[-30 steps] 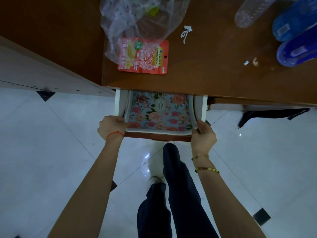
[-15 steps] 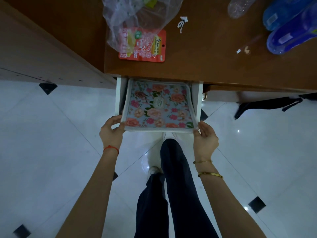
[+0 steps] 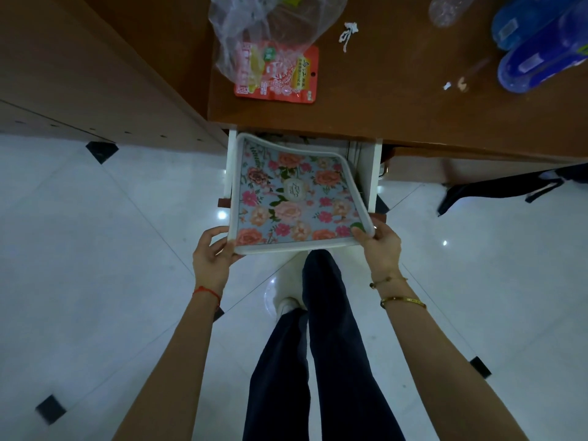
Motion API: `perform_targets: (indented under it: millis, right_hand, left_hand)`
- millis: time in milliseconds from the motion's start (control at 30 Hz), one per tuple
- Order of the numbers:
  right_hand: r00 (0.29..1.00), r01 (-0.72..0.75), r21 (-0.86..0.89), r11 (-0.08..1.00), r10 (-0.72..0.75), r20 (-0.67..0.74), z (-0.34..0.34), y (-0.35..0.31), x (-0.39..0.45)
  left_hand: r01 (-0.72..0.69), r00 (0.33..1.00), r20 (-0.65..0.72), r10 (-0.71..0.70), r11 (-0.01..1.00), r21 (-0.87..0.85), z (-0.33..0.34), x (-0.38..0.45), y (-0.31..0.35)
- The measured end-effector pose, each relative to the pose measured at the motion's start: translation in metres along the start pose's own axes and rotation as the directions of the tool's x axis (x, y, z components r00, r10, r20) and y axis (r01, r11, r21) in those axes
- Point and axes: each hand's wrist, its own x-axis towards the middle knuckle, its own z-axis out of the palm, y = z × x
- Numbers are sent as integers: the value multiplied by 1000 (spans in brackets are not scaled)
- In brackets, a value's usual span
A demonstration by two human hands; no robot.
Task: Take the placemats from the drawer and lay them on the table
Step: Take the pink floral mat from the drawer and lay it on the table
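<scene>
A floral placemat with a white border hangs lifted over the open white drawer under the brown table. Its far edge curls up just below the table's front edge. My left hand pinches the mat's near left corner. My right hand pinches the near right corner. The mat hides what else lies in the drawer.
On the table lie a clear plastic bag, a red snack packet, a white scrap, a clear bottle and blue bottles. A dark strap hangs at right. My legs stand on the white tiled floor.
Both hands left the drawer front and took the mat's near corners. The mat has risen and come toward me, out of the drawer.
</scene>
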Motion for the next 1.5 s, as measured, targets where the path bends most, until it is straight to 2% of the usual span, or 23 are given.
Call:
perform_targets:
  millis: [233, 433, 567, 667, 900, 1233, 1500]
  right_hand:
    - [983, 138, 8, 990, -138, 118, -9, 14, -9]
    - [962, 98, -9, 995, -93, 255, -27, 30, -29]
    - [954, 80, -14, 997, -72, 291, -20, 26, -15]
    - [955, 96, -1, 995, -92, 284, -14, 25, -5]
    - [922, 280, -1, 960, -268, 280, -18, 11, -18]
    - [892, 393, 47, 918, -393, 223, -80, -34, -124]
    - [842, 500, 131, 856, -516, 159, -139, -81, -249]
  left_hand:
    - [63, 992, 103, -66, 997, 40, -12, 12, -10]
    - [114, 967, 211, -143, 983, 143, -22, 11, -15]
    - [72, 970, 208, -129, 963, 261, -11, 26, -14]
    - [40, 964, 245, -102, 968, 247, -2, 34, -16]
    - [-67, 943, 332, -19, 967, 244, 0, 19, -8]
    - [-206, 929, 352, 112, 948, 242, -19, -86, 57]
    - [-387, 871, 386, 303, 908, 161, -63, -216, 135]
